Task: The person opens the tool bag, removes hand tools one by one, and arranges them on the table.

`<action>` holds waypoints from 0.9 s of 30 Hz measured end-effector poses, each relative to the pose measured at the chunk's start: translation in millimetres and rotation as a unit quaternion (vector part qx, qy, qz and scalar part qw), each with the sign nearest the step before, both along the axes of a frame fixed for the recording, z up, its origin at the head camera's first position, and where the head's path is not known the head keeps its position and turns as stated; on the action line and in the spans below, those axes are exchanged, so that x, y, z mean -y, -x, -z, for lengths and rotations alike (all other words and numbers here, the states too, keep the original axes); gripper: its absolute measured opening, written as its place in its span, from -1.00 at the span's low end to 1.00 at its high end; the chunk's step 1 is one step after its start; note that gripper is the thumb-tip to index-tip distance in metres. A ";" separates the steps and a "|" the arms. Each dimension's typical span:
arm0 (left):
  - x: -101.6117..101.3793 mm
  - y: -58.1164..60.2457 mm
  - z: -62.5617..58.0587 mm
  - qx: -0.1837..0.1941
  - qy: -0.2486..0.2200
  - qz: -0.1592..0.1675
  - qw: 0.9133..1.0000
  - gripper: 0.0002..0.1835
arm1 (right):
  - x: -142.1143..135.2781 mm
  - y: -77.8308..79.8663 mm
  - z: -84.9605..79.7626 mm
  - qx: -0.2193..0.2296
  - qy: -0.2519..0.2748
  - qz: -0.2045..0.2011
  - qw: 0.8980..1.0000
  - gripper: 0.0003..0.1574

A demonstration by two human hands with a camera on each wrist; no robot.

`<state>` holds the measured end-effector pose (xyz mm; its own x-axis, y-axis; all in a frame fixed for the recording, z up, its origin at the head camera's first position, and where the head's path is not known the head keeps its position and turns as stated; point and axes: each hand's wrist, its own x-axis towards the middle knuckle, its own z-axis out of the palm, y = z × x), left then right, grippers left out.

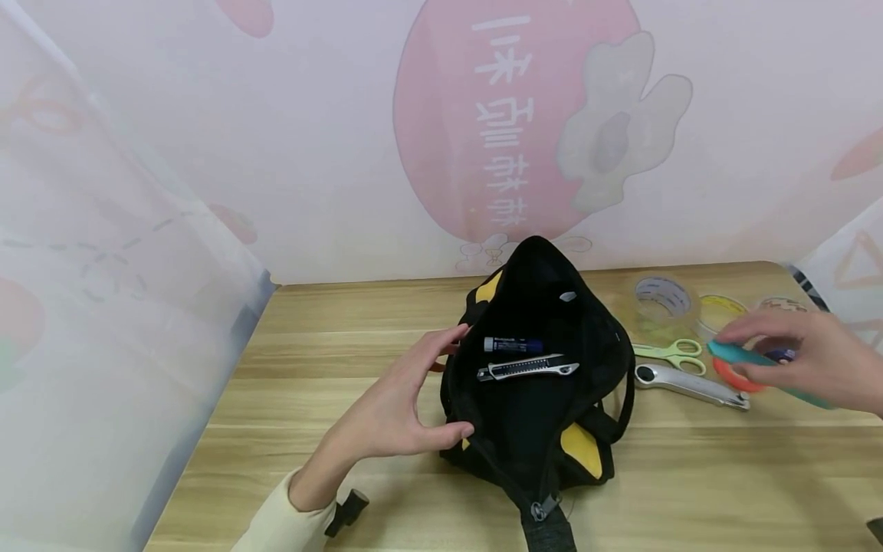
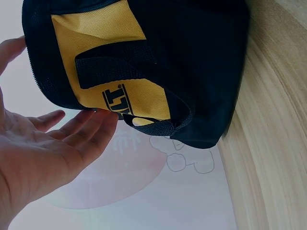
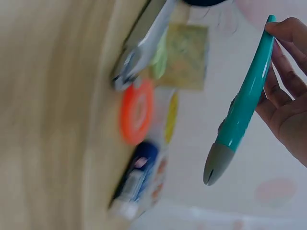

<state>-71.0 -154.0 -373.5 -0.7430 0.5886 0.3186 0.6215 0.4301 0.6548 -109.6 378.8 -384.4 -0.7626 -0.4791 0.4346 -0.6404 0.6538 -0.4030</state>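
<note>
My left hand (image 1: 393, 402) touches the left side of an open black-and-yellow bag (image 1: 589, 452), thumb and fingers spread along its rim. In the left wrist view its fingertips (image 2: 98, 127) lie against the bag's edge near a webbing handle (image 2: 115, 62). Inside the bag are a silver-and-black utility knife (image 1: 527, 367) and a small dark-blue cylinder (image 1: 513, 345) with a pale end. Right of the bag, my right hand (image 1: 821, 356) pinches a teal tapered tool (image 3: 247, 103) by its narrow end. The tool's grey tip (image 3: 219, 163) has a slit and points away from the hand.
Beside the bag lie green scissors (image 1: 672, 353), a silver-grey utility knife (image 1: 690, 386) and a roll of clear tape (image 1: 662, 299). An orange ring (image 3: 136, 112) and a blue glue-stick-like tube (image 3: 139, 165) sit close by. A printed cloth (image 1: 331, 153) hangs behind the wooden table (image 1: 310, 383).
</note>
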 end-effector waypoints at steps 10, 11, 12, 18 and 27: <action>0.2 0.2 0.0 0.004 -0.001 -0.002 1.000 0.16 | -45.3 -2.7 37.3 0.090 0.051 0.121 0.987 -0.47; 0.3 0.2 0.2 0.003 0.000 -0.002 1.000 0.16 | -48.2 -2.8 40.3 0.091 0.050 0.130 0.986 -0.48; 0.4 0.2 0.4 0.003 0.000 -0.003 1.000 0.16 | -51.2 -2.6 43.2 0.092 0.048 0.139 0.985 -0.49; 0.2 0.9 1.9 0.000 0.000 -0.001 1.000 0.16 | -68.8 -1.9 60.2 0.097 0.026 0.189 0.977 -0.52; -0.3 1.4 2.3 -0.002 0.002 0.001 1.000 0.16 | -76.2 -3.2 69.6 0.074 -0.006 0.186 0.980 -0.51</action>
